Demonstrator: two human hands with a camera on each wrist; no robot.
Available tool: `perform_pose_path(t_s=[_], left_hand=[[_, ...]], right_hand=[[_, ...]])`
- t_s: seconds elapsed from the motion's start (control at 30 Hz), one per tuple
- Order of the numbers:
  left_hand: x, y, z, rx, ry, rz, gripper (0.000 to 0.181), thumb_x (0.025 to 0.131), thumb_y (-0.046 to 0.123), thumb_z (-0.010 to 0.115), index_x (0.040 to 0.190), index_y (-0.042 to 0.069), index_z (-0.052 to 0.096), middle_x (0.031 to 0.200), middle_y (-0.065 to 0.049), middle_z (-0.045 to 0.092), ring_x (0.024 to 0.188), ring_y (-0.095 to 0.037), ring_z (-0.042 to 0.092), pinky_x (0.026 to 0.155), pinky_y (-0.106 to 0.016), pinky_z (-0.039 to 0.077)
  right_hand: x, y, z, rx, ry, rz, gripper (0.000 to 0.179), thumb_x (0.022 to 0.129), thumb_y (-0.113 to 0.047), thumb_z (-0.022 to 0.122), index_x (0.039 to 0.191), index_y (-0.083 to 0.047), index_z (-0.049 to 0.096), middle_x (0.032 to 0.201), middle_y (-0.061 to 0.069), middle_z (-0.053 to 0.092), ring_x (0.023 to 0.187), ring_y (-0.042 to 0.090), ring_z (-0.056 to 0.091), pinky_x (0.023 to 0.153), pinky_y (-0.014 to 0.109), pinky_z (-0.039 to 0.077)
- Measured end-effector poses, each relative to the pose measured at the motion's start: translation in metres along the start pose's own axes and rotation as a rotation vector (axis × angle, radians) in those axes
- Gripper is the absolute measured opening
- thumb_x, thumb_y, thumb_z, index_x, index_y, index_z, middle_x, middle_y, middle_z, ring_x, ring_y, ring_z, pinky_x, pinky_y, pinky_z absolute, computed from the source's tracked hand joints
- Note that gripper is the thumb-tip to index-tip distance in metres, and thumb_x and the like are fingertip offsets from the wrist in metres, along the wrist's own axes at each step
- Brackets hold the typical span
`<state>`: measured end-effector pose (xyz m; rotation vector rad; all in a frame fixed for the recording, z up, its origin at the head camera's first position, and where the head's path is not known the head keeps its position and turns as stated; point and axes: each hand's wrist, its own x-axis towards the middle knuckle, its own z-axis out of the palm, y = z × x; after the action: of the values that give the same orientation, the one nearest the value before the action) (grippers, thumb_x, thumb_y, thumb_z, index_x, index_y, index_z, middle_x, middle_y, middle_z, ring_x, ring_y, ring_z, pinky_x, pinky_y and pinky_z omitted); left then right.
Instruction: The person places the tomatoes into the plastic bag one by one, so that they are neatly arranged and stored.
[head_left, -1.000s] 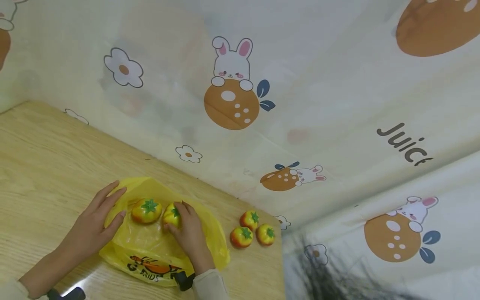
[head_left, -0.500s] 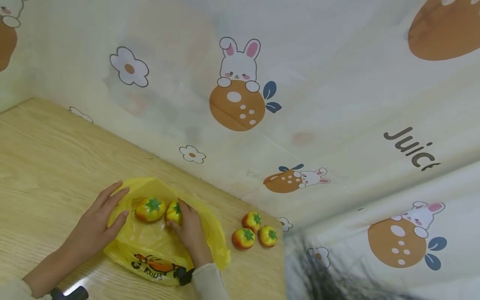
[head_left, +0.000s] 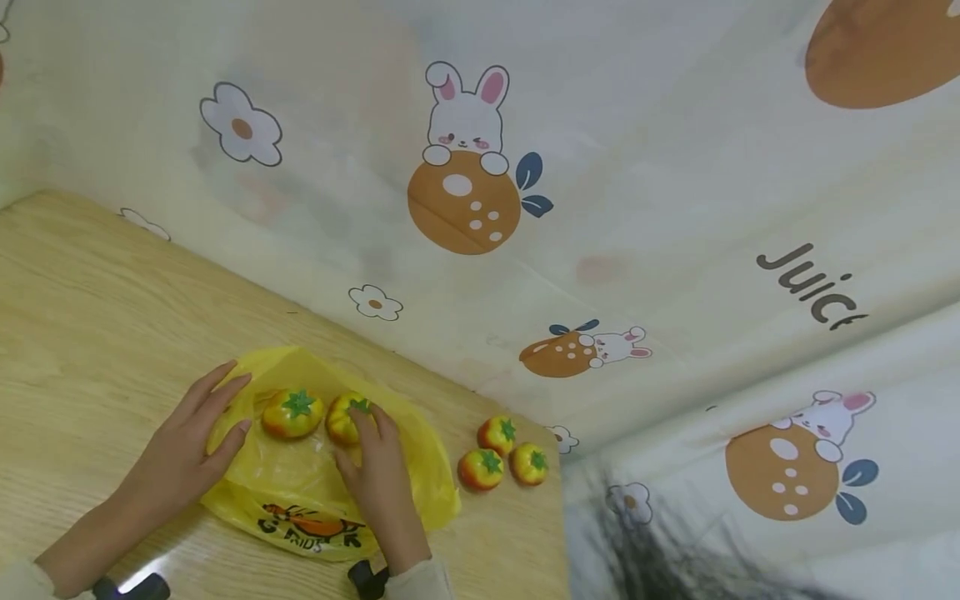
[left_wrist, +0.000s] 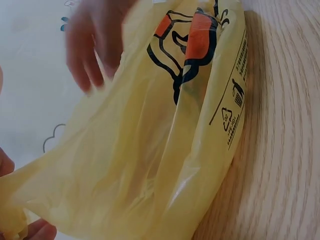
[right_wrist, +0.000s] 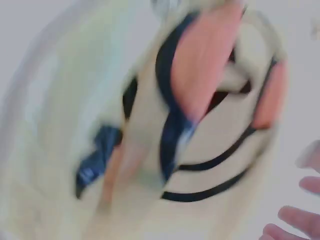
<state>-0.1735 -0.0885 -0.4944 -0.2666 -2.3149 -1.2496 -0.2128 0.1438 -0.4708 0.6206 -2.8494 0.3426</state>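
A yellow plastic bag (head_left: 292, 479) lies mouth-open on the table. My left hand (head_left: 176, 458) holds its left rim; in the left wrist view the film stretches taut toward the thumb (left_wrist: 41, 231) and a finger. One toy tomato (head_left: 291, 414), yellow-red with a green star-shaped top, sits within the bag's mouth. Beside it is a second toy tomato (head_left: 343, 421), partly behind the fingers of my right hand (head_left: 386, 479). That hand is loose, with a gap between thumb and tomato. Spread fingers (right_wrist: 300, 220) show at the edge of the blurred right wrist view.
Three more toy tomatoes (head_left: 482, 469) are grouped on the wooden table (head_left: 112, 317) to the right of the bag, near its right edge. A printed curtain (head_left: 322, 225) with rabbits and flowers runs along the back. Something dark and hairy (head_left: 660, 542) hangs at lower right.
My right hand has let go of the second tomato and drawn back a little toward me, so more of that tomato shows. The left hand stays at the bag's rim.
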Motion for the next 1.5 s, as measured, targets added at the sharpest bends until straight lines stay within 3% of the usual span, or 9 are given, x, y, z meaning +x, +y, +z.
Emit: perform_pose_path(t_s=[0.1,0.27,0.4,0.5,0.6,0.73,0.97,1.3,1.5], left_hand=[[0.000,0.001,-0.001,-0.003,-0.010,-0.002,0.061,0.082,0.006,0.064,0.138,0.006,0.039,0.145,-0.016,0.031,0.118,-0.041,0.043,0.080,-0.059,0.045],[-0.001,-0.002,-0.003,-0.001,-0.019,-0.021,0.060,0.084,0.007,0.062,0.139,0.007,0.038,0.145,-0.017,0.031,0.118,-0.043,0.042,0.080,-0.061,0.044],[-0.004,-0.004,-0.005,-0.005,-0.023,-0.039,0.059,0.085,0.009,0.062,0.139,0.008,0.038,0.146,-0.016,0.030,0.118,-0.044,0.042,0.079,-0.063,0.043],[-0.004,-0.006,-0.007,-0.009,-0.013,-0.027,0.057,0.085,0.008,0.061,0.138,0.006,0.039,0.146,-0.017,0.030,0.119,-0.044,0.040,0.081,-0.063,0.041],[-0.004,-0.007,-0.008,0.002,-0.007,-0.020,0.058,0.085,0.008,0.062,0.138,0.007,0.038,0.146,-0.016,0.030,0.119,-0.043,0.040,0.081,-0.063,0.042],[-0.005,-0.008,-0.008,0.028,-0.032,-0.014,0.061,0.084,0.007,0.061,0.140,0.009,0.036,0.147,-0.015,0.028,0.117,-0.044,0.043,0.077,-0.062,0.044],[-0.006,-0.004,-0.003,0.027,-0.044,0.009,0.061,0.084,0.007,0.062,0.139,0.008,0.037,0.147,-0.016,0.028,0.118,-0.043,0.043,0.077,-0.062,0.045],[-0.007,-0.002,-0.002,0.030,-0.038,0.005,0.060,0.084,0.008,0.062,0.139,0.009,0.038,0.147,-0.014,0.028,0.118,-0.042,0.042,0.079,-0.061,0.045],[-0.007,-0.002,-0.002,0.013,-0.044,-0.020,0.060,0.084,0.009,0.062,0.139,0.010,0.037,0.147,-0.014,0.027,0.119,-0.043,0.042,0.080,-0.061,0.044]], right_hand=[[-0.019,-0.004,-0.022,-0.032,0.162,-0.026,0.039,0.083,-0.025,0.067,0.119,-0.014,0.057,0.119,0.004,0.058,0.107,0.018,0.058,0.083,0.031,0.053],[-0.045,0.015,-0.048,-0.115,0.407,-0.009,0.034,0.078,-0.016,0.070,0.110,-0.011,0.060,0.104,0.001,0.062,0.093,0.016,0.061,0.073,0.030,0.054],[-0.060,0.048,-0.057,-0.198,0.501,0.089,0.032,0.075,-0.012,0.070,0.105,-0.008,0.062,0.097,0.004,0.063,0.087,0.018,0.061,0.068,0.033,0.054],[-0.068,0.075,-0.058,-0.188,0.537,0.192,0.031,0.075,-0.010,0.070,0.104,-0.005,0.062,0.097,0.008,0.064,0.088,0.023,0.061,0.068,0.038,0.054],[-0.072,0.098,-0.056,-0.136,0.526,0.313,0.035,0.078,-0.012,0.070,0.110,-0.004,0.060,0.103,0.012,0.064,0.095,0.027,0.061,0.072,0.043,0.053],[-0.073,0.122,-0.042,-0.055,0.420,0.459,0.048,0.081,-0.016,0.068,0.124,-0.002,0.050,0.118,0.017,0.057,0.106,0.032,0.056,0.080,0.048,0.051],[-0.070,0.150,-0.019,0.002,0.326,0.600,0.063,0.077,-0.021,0.073,0.130,-0.004,0.044,0.125,0.021,0.048,0.109,0.036,0.053,0.086,0.052,0.048],[-0.060,0.159,-0.010,0.016,0.269,0.641,0.074,0.077,-0.028,0.074,0.138,-0.009,0.037,0.133,0.023,0.042,0.118,0.040,0.047,0.093,0.055,0.043],[-0.058,0.164,-0.005,-0.027,0.245,0.613,0.064,0.078,-0.027,0.073,0.133,-0.011,0.044,0.133,0.021,0.044,0.115,0.040,0.050,0.092,0.055,0.044]])
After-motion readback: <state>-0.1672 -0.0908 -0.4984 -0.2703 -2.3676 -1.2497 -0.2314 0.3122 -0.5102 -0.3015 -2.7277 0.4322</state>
